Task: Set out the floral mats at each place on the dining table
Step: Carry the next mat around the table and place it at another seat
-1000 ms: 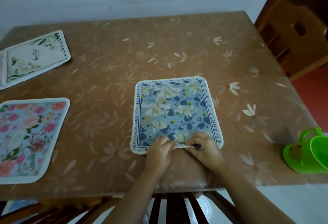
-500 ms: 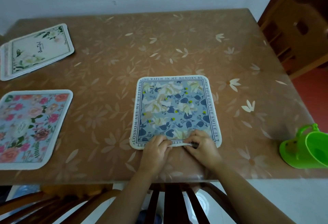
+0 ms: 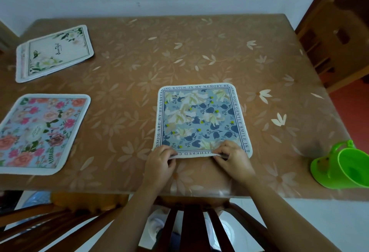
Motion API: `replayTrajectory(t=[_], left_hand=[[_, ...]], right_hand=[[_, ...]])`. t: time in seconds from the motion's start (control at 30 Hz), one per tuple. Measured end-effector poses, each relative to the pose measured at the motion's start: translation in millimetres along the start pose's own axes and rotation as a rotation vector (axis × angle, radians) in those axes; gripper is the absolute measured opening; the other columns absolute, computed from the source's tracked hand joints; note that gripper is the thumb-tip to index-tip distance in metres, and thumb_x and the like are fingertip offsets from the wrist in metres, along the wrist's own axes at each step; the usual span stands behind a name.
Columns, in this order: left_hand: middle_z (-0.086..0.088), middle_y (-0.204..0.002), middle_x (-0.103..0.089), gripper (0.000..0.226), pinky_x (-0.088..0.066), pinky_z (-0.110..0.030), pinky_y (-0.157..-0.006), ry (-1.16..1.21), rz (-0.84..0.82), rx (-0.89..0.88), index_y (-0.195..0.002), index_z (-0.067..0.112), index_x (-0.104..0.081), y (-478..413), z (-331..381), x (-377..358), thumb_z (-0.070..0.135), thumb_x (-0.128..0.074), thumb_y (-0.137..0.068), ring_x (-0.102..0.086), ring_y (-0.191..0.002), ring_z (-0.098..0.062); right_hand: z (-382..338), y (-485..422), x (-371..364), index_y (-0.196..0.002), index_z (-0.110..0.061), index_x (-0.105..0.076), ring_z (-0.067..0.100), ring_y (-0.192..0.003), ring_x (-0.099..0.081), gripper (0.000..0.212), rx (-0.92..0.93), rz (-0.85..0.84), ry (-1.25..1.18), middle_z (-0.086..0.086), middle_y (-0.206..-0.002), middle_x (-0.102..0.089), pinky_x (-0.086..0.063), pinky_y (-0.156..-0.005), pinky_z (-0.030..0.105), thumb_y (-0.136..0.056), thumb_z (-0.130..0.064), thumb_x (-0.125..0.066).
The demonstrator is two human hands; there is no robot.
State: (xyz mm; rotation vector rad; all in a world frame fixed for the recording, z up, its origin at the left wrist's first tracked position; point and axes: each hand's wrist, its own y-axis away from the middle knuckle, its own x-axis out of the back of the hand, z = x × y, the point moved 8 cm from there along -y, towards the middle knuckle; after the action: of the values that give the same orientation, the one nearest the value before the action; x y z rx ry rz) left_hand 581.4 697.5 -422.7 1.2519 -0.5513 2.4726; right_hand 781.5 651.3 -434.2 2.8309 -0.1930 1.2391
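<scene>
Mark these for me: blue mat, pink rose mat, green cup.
blue floral mat [image 3: 199, 119], head view, middle of its printed field
pink rose mat [image 3: 40, 129], head view, centre of the flower print
green cup [image 3: 351, 163], head view, inner wall just below the rim

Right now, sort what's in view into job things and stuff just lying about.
Job: blue mat, pinched at its near edge by the left hand and right hand; pink mat; white mat; table.
Lying about: green cup; wooden chair.
</scene>
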Motion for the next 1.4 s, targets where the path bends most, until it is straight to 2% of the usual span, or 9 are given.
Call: replayTrajectory(t=[0.2,0.37,0.5,0.67,0.8,0.9,1.07,1.2,1.4], left_hand=[[-0.007,-0.070,-0.062,0.017,-0.047,-0.026,-0.057,-0.006,-0.067,-0.014,-0.071,0.006,-0.067,8.8,22.5,-12.2,-0.002,-0.079,-0.061,-0.061,-0.066,-0.023],[-0.006,-0.070,-0.062,0.012,-0.042,-0.025,-0.060,0.024,-0.092,0.012,-0.072,0.008,-0.068,11.8,46.3,-27.6,0.004,-0.077,-0.065,-0.059,-0.070,-0.024],[-0.010,-0.065,-0.061,0.014,-0.045,-0.031,-0.057,0.051,-0.109,0.013,-0.065,0.007,-0.064,9.3,66.0,-37.1,0.006,-0.078,-0.064,-0.058,-0.064,-0.028],[-0.011,-0.067,-0.060,0.013,-0.039,-0.026,-0.060,0.096,-0.103,-0.016,-0.067,0.006,-0.063,8.1,69.9,-33.4,0.006,-0.076,-0.068,-0.057,-0.064,-0.028],[-0.013,-0.076,-0.061,0.010,-0.045,-0.033,-0.064,0.105,-0.158,-0.078,-0.078,0.003,-0.068,7.4,70.9,-30.7,0.005,-0.073,-0.070,-0.058,-0.073,-0.028],[-0.013,-0.085,-0.063,0.017,-0.043,-0.028,-0.071,0.114,-0.185,-0.071,-0.085,0.001,-0.069,7.1,65.8,-29.2,0.005,-0.073,-0.069,-0.058,-0.082,-0.025],[-0.009,-0.094,-0.063,0.017,-0.045,-0.025,-0.079,0.165,-0.214,-0.055,-0.090,0.003,-0.069,3.5,64.9,-32.1,0.000,-0.068,-0.074,-0.058,-0.092,-0.019],[-0.011,-0.084,-0.065,0.013,-0.051,-0.034,-0.073,0.203,-0.220,-0.018,-0.087,0.003,-0.071,2.6,70.5,-36.9,0.000,-0.068,-0.075,-0.061,-0.081,-0.023],[-0.007,-0.082,-0.064,0.008,-0.038,-0.016,-0.064,0.227,-0.205,-0.036,-0.082,0.007,-0.072,-5.6,98.6,-45.1,0.012,-0.071,-0.076,-0.058,-0.078,-0.019]], right_hand=[[18.5,15.8,4.0,-0.085,-0.007,-0.066,0.022,-0.091,-0.054,0.009,-0.106,0.018,0.033,0.006,-0.091,-0.059,-0.047,-0.076,0.032,-0.076,-0.008,-0.068],[-2.5,23.1,-2.8,-0.083,-0.008,-0.065,0.024,-0.086,-0.053,0.014,-0.004,-0.008,0.033,0.008,-0.088,-0.060,-0.044,-0.076,0.032,-0.072,-0.013,-0.072],[-27.3,23.2,-13.1,-0.073,-0.005,-0.067,0.027,-0.079,-0.055,0.005,0.067,-0.048,-0.019,0.013,-0.079,-0.060,-0.047,-0.071,0.039,-0.070,-0.001,-0.068],[-25.0,22.9,-8.0,-0.072,-0.006,-0.066,0.018,-0.076,-0.053,0.007,0.032,-0.077,-0.072,0.003,-0.076,-0.056,-0.039,-0.066,0.021,-0.074,0.000,-0.065],[-16.8,26.6,3.4,-0.073,-0.006,-0.066,0.018,-0.075,-0.055,0.008,-0.020,-0.067,-0.090,-0.003,-0.077,-0.052,-0.044,-0.067,0.025,-0.075,0.002,-0.064],[-3.2,33.1,13.5,-0.073,-0.008,-0.066,0.016,-0.077,-0.056,0.010,-0.074,-0.054,-0.089,-0.001,-0.080,-0.055,-0.047,-0.071,0.028,-0.074,0.002,-0.064],[18.8,42.3,34.8,-0.074,-0.008,-0.067,0.014,-0.077,-0.057,0.011,-0.144,-0.005,-0.048,0.004,-0.084,-0.062,-0.044,-0.071,0.018,-0.073,0.003,-0.066],[21.7,48.5,41.9,-0.079,-0.009,-0.066,0.016,-0.087,-0.058,0.004,-0.144,-0.042,0.034,0.003,-0.093,-0.064,-0.040,-0.073,0.014,-0.076,-0.006,-0.066],[-4.9,56.0,44.8,-0.079,-0.009,-0.065,0.015,-0.078,-0.054,0.004,-0.065,-0.019,-0.023,0.003,-0.084,-0.058,-0.041,-0.069,0.020,-0.076,-0.007,-0.067]])
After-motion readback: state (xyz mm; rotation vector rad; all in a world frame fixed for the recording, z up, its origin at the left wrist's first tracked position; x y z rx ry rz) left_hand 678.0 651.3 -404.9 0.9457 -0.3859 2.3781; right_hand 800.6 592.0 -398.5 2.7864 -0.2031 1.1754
